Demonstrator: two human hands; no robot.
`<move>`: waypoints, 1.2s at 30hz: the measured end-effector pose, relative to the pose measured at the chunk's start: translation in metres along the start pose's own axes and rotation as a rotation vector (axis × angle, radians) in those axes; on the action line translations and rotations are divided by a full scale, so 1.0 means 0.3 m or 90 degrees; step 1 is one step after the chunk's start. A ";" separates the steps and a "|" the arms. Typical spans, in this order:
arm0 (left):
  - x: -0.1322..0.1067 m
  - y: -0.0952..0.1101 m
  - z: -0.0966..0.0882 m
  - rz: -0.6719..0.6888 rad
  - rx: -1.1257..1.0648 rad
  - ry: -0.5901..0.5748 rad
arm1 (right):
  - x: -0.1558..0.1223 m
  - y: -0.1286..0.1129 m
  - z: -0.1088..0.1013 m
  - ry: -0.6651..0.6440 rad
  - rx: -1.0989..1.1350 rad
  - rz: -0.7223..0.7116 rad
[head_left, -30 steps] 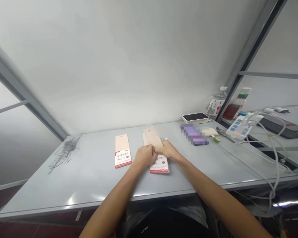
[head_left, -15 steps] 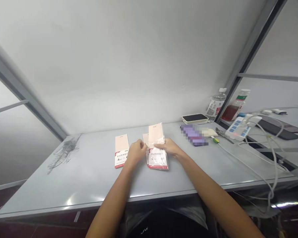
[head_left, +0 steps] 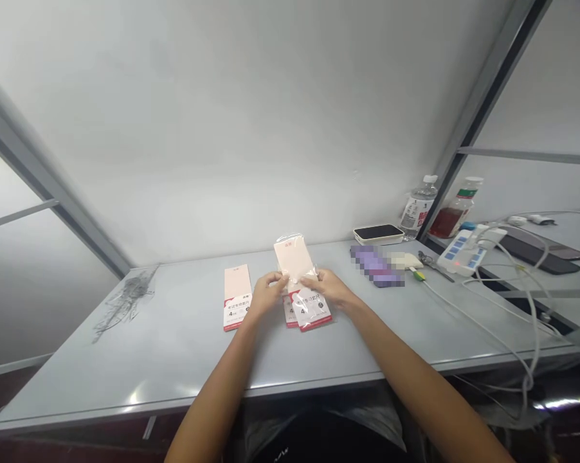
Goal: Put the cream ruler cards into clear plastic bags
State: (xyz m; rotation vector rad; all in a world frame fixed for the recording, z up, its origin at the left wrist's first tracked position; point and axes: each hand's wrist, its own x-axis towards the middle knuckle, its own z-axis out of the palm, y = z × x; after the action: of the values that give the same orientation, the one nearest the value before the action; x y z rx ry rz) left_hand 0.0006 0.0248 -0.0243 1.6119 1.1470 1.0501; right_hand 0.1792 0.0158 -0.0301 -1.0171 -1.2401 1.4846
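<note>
Both my hands hold a pink-and-red packet [head_left: 297, 270] in a clear plastic sleeve, tilted up above the grey table [head_left: 174, 347]. My left hand [head_left: 267, 294] pinches its left edge and my right hand [head_left: 329, 288] grips its right side. Under it another packet [head_left: 290, 313] lies flat on the table, mostly hidden. A third packet [head_left: 236, 296] lies flat just left of my left hand.
A scribbled pencil mark [head_left: 126, 299] is at the table's left. To the right lie a dark phone on a pale box [head_left: 379, 233], a purple object [head_left: 374, 265], two bottles [head_left: 418, 207], a white power strip [head_left: 461, 253] and trailing cables [head_left: 521, 321].
The packet rose off the stack into both hands and tilted left. My left hand let go briefly, then pinched the packet's left edge again.
</note>
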 end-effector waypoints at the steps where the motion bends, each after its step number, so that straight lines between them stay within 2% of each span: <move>1: 0.003 0.001 -0.004 0.000 -0.014 0.019 | 0.004 0.000 -0.003 0.015 -0.007 -0.008; 3: 0.010 0.004 -0.024 0.001 -0.006 0.060 | 0.012 -0.004 -0.018 0.057 -0.038 -0.019; 5: 0.017 0.008 -0.061 -0.020 0.092 0.107 | 0.017 -0.011 -0.044 0.116 -0.109 -0.017; 7: 0.019 0.008 -0.117 -0.102 0.284 0.168 | 0.017 -0.016 -0.080 0.190 -0.219 -0.006; 12: -0.001 -0.029 -0.281 -0.244 0.422 0.235 | 0.013 -0.006 -0.171 0.353 -0.457 0.062; 15: -0.011 -0.050 -0.329 -0.290 0.483 0.267 | 0.014 0.005 -0.192 0.403 -0.579 0.096; 17: -0.008 -0.050 -0.316 -0.278 0.523 0.285 | 0.016 0.010 -0.190 0.412 -0.645 0.114; 19: 0.001 -0.039 -0.265 -0.232 0.557 0.279 | 0.018 0.015 -0.183 0.413 -0.699 0.121; 21: 0.007 -0.025 -0.185 -0.132 0.589 0.218 | 0.019 0.021 -0.176 0.402 -0.740 0.104; 25: 0.002 -0.018 -0.012 -0.033 0.612 0.104 | 0.021 0.035 -0.172 0.368 -0.767 0.052; 27: -0.005 -0.024 0.043 0.024 0.696 0.033 | 0.023 0.036 -0.172 0.367 -0.754 0.032; 30: -0.009 -0.034 0.068 0.036 0.724 -0.005 | 0.025 0.024 -0.167 0.392 -0.724 -0.028; 33: -0.006 -0.038 0.052 0.031 0.717 -0.019 | 0.025 0.005 -0.144 0.409 -0.679 -0.109; 36: -0.004 -0.037 0.035 0.027 0.699 -0.027 | 0.018 -0.003 -0.097 0.382 -0.552 -0.229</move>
State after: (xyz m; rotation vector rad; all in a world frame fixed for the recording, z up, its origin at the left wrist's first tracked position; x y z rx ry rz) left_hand 0.0078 0.0240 -0.0377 2.4523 1.8182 0.3526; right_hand 0.2060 0.0279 -0.0338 -1.5350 -1.5100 0.2663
